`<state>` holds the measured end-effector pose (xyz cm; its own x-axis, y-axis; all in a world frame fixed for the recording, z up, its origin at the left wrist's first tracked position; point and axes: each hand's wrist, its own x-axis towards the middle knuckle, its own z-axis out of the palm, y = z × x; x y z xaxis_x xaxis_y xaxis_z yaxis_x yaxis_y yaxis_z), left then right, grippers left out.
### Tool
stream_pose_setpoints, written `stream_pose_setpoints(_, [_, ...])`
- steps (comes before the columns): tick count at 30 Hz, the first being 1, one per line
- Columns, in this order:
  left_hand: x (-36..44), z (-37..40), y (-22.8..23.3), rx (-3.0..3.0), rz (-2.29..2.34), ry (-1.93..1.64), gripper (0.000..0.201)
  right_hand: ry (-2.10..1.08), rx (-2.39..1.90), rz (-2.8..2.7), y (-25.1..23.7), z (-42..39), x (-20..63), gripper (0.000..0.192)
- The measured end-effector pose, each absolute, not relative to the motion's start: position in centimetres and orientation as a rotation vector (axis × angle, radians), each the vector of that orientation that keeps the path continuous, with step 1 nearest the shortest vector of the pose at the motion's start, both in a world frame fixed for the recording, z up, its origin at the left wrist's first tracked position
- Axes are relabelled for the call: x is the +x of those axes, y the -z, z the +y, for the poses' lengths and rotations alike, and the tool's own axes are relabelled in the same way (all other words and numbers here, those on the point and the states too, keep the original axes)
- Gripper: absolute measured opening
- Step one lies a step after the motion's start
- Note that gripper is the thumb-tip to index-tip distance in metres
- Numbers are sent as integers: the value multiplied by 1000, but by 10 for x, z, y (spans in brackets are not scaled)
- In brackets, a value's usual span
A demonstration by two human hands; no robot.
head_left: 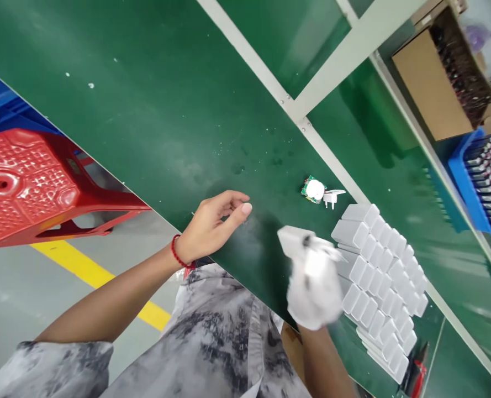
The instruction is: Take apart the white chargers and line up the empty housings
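Observation:
My left hand (214,224) is bare, with a red string at the wrist. It hovers over the near edge of the green table (154,110), fingers loosely curled and holding nothing. My right hand (315,287) wears a white glove and grips a white charger housing (291,240); both are blurred by motion. Just right of that hand lie several white charger housings (380,276) packed in rows. Beyond them on the table sit a small green circuit board (312,189) and a white plug piece (333,196).
A white frame bar (265,72) runs across the table. A red plastic stool (30,182) and a yellow floor line (88,271) are at the left. A cardboard box (436,83) and a blue bin of parts (481,177) stand at the far right.

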<state>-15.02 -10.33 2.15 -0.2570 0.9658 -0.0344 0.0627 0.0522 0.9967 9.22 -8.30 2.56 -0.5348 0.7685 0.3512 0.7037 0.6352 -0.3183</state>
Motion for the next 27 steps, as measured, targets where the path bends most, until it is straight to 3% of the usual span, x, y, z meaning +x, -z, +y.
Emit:
stream_pose_setpoints(4, [-153, -107, -14, 1200, 1517, -1322, 35, 101, -1096, -2389, -16, -88, 92, 65])
stream_pose_setpoints(11, [-155, -106, -8, 1240, 1459, -1325, 31, 137, -1120, -2326, -23, -91, 93, 63])
stream_pose_setpoints(13, [-152, -107, -13, 1324, 1422, -1318, 37, 29, -1140, -2381, -18, -88, 88, 65])
stream_pose_setpoints(17, [-132, -99, -32, 1648, 1289, -1177, 83, -247, -1137, -2391, -22, -83, 88, 66])
stream_pose_setpoints(21, [-109, -87, -43, 1757, 1252, -1090, 62, -498, -1241, -2018, -40, -85, 98, 46])
stream_pose_setpoints(24, [-102, -82, -40, 1674, 1188, -1157, 50, -971, -1404, -1719, -48, -78, 95, 38])
stream_pose_setpoints(27, [-102, -82, -34, 1595, 1108, -1238, 51, -1394, -1454, -1548, -47, -65, 83, 39])
